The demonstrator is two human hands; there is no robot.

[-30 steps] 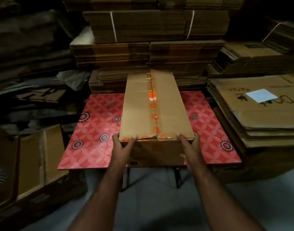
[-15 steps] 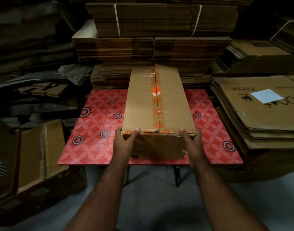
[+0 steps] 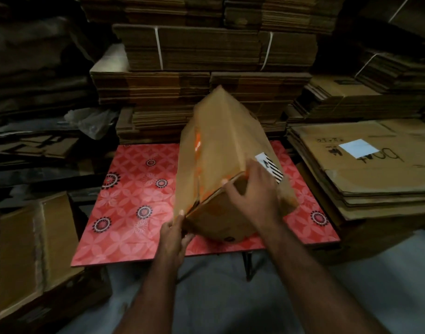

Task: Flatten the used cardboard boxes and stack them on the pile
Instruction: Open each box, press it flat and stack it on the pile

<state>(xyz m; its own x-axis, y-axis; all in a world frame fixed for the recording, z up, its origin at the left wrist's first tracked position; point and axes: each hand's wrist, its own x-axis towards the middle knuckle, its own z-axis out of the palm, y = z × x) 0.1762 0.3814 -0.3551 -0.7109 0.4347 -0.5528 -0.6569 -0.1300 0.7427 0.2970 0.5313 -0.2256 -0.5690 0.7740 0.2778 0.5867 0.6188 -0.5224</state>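
A long brown cardboard box (image 3: 221,145) with orange tape stands tilted on one long edge over the red patterned table (image 3: 134,189). A white label with black stripes shows on its right face. My left hand (image 3: 174,233) grips the box's near lower corner. My right hand (image 3: 253,195) clasps the near end at its upper edge. A pile of flattened boxes (image 3: 365,165) with a white sticker lies to the right of the table.
Tall strapped bundles of flat cardboard (image 3: 206,59) rise right behind the table. More cardboard sheets (image 3: 30,244) lean at the lower left. A crumpled plastic bag (image 3: 91,121) lies at the back left. Grey floor (image 3: 218,297) runs beneath my arms.
The box lay flat on the table with the taped seam up; now it is rolled onto its edge, seam facing left, striped label visible. Both hands shifted with it.
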